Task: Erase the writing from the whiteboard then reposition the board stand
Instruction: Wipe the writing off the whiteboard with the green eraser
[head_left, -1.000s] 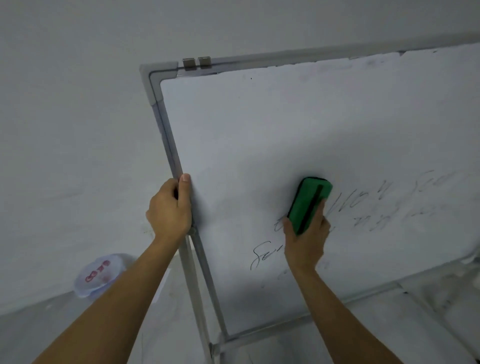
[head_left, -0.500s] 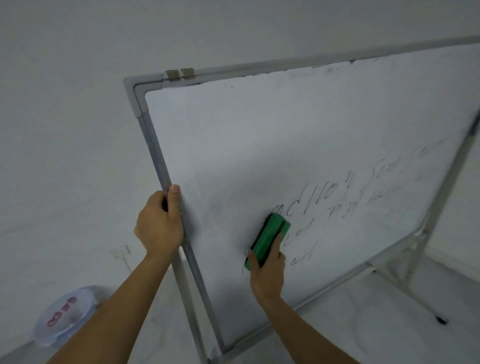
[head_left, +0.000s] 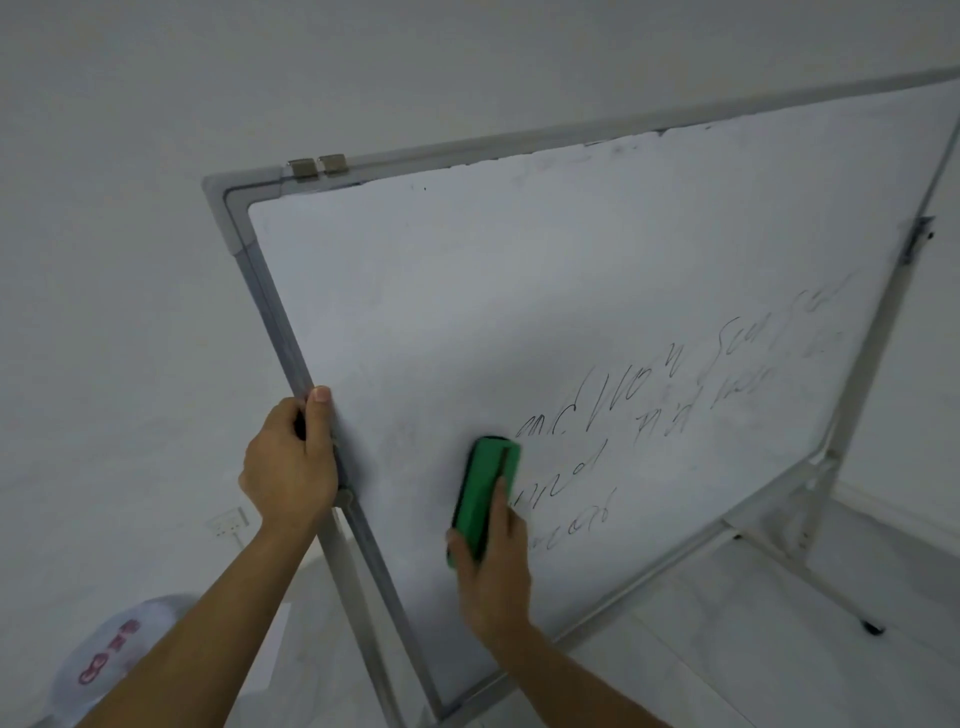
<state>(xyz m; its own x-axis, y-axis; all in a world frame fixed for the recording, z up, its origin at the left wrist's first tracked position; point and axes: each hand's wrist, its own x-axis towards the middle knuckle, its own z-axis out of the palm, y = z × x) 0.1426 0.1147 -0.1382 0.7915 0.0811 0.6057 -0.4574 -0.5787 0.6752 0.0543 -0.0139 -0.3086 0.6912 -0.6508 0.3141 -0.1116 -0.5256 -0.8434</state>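
On the left edge of the whiteboard (head_left: 519, 312), the left hand (head_left: 288, 462) grips the frame: the thumb lies along the front of the frame and the other fingers curl behind it (they are mostly hidden). The right hand (head_left: 493, 561) holds a green eraser (head_left: 488, 483), fingers and thumb closed on its sides, and presses it flat on the lower middle part of the whiteboard. The writing (head_left: 649, 395), some lines of thin black script, begins just beside the eraser's right side and climbs toward the whiteboard's right edge. The upper half of the whiteboard carries only faint grey smudges. The board stand (head_left: 810, 561) shows under and at the right of the whiteboard, with its pale metal legs on the floor. I judge that the erasing step is in hand and far from finished, since nearly all the lines are there to wipe. The next move calls for firm strokes to the right across each line, while the left hand steadies the frame so the whiteboard does not swing. The stand is not yet repositioned.
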